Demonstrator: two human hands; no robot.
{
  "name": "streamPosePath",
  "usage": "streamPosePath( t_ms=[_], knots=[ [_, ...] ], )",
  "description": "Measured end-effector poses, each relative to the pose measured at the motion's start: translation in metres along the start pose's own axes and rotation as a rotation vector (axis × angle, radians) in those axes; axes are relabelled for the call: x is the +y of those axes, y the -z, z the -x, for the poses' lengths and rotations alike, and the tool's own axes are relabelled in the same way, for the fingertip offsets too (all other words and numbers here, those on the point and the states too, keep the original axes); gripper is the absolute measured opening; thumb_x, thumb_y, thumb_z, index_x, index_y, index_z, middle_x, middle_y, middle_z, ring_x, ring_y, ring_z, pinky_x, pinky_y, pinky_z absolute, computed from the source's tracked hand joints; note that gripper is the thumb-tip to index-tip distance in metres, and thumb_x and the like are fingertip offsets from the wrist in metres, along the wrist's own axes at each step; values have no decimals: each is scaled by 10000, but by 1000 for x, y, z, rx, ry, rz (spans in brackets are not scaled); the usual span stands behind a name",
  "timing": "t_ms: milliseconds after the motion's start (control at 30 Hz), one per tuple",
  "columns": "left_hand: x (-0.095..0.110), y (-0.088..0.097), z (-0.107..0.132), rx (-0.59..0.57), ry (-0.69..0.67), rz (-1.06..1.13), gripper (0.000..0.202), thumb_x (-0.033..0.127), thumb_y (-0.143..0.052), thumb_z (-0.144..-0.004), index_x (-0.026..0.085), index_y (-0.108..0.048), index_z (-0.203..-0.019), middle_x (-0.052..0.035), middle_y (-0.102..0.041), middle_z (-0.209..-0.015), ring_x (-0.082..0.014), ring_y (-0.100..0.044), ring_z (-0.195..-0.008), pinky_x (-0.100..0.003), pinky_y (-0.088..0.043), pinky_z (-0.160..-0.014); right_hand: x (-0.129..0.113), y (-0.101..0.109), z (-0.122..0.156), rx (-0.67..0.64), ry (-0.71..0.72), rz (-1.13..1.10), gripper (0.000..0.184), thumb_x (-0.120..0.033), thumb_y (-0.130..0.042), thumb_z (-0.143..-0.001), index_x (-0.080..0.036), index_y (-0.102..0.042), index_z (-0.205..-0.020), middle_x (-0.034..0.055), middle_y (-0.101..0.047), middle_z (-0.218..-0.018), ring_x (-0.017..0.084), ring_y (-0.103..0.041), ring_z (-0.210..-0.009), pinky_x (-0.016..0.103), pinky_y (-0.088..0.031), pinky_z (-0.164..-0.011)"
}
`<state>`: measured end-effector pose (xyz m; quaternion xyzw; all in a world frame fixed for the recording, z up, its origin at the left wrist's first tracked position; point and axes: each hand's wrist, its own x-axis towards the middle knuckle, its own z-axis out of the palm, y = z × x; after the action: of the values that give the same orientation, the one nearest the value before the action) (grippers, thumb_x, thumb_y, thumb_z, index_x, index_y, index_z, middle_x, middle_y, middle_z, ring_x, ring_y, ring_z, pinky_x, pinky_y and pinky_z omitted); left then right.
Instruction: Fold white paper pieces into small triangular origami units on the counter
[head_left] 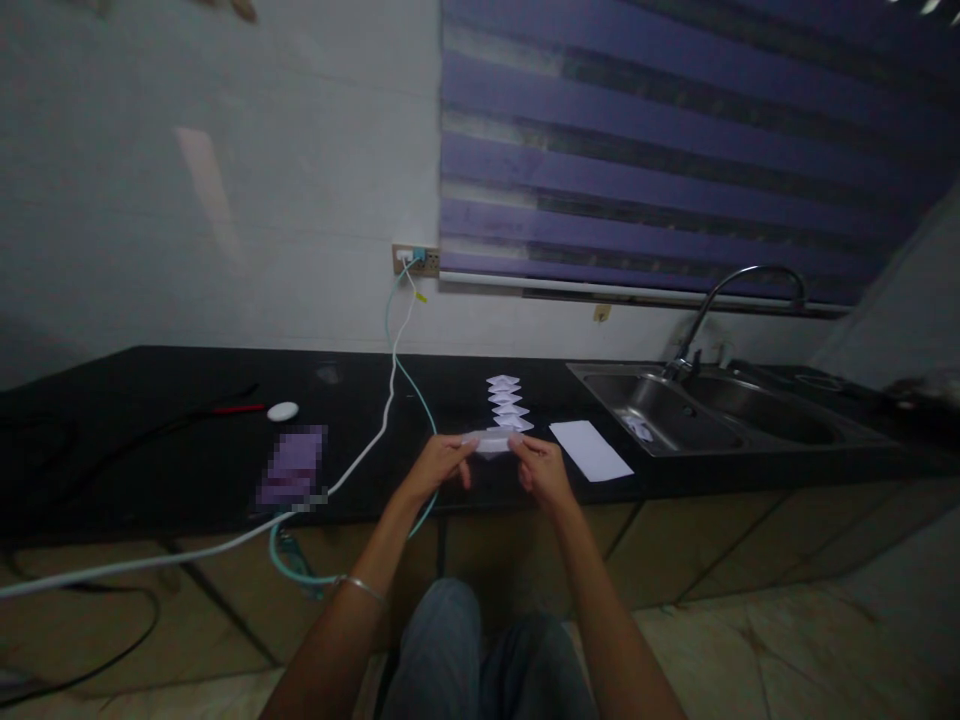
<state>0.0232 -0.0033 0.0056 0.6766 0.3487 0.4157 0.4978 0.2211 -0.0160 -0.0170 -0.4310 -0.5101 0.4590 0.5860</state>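
Between my two hands, a strip of white paper [493,441] is held level above the front part of the black counter. My left hand [441,466] pinches its left end between thumb and fingers. The right end is gripped the same way by my right hand [541,470]. Just beyond the strip lies a row of several folded white paper pieces [507,398], pointed at the sides, running away from me. To the right of my right hand rests a stack of white paper sheets [591,450]. The fold details of the held piece are too blurred to make out.
A double steel sink [675,440] with a tall curved faucet [705,300] is at the right. White and teal cables run from the wall outlet [416,261] across the counter [360,380]. At left are a pixelated purple item [294,465] and a white round object [283,411].
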Motion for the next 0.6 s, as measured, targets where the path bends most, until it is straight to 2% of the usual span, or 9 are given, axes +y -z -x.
streamPosePath(
  t_ms=[100, 200, 300, 367, 433, 533, 600],
  knots=[
    [-3, 0, -3, 35, 3, 24, 578, 565, -542, -794, 28, -705, -934, -83, -653, -492, -52, -300, -324, -203, -168, -362, -2, 0, 1, -56, 24, 0, 346, -460, -669, -739, -114, -662, -747, -28, -516, -356, 79, -439, -285, 164, -295, -305],
    [-4, 0, -4, 75, 27, 58, 579, 558, -566, -780, 48, -683, -1026, -120, -707, -622, -43, -309, -303, -201, -183, -342, -4, 0, 2, -91, 1, -42, 344, -441, -684, -733, -112, -670, -831, 10, -600, -439, 109, -548, -363, 166, -384, -357],
    [-3, 0, -3, 105, 39, 86, 535, 523, -627, -747, 82, -677, -1046, -150, -729, -802, -55, -429, -336, -193, -257, -346, -7, -1, 2, -77, -60, -108, 394, -448, -701, -711, -127, -661, -935, 75, -703, -665, 160, -666, -546, 186, -474, -434],
    [0, 0, -3, 107, 30, 107, 498, 495, -654, -733, 87, -690, -1016, -156, -724, -864, -72, -504, -400, -187, -303, -372, -7, -2, 2, -75, -72, -136, 408, -447, -706, -704, -135, -654, -962, 112, -721, -838, 187, -696, -668, 204, -511, -484],
    [1, -1, -3, 111, 26, 116, 467, 470, -670, -728, 86, -700, -990, -136, -723, -800, -73, -509, -421, -179, -301, -382, -7, -1, 1, -84, -63, -155, 409, -432, -714, -699, -144, -648, -981, 115, -716, -904, 199, -701, -726, 224, -532, -523],
    [0, -2, -4, 134, 42, 107, 444, 453, -694, -710, 88, -706, -962, -60, -668, -591, -56, -443, -381, -168, -258, -372, -6, -1, 0, -106, -39, -191, 389, -397, -730, -693, -151, -651, -983, 95, -716, -884, 192, -699, -737, 259, -555, -601],
    [-2, -2, -4, 140, 55, 105, 453, 461, -706, -694, 92, -706, -956, -23, -623, -526, -47, -406, -362, -165, -237, -369, -6, -1, -1, -121, -28, -202, 380, -382, -749, -675, -151, -663, -965, 83, -714, -871, 185, -698, -726, 278, -561, -640]
  ],
)
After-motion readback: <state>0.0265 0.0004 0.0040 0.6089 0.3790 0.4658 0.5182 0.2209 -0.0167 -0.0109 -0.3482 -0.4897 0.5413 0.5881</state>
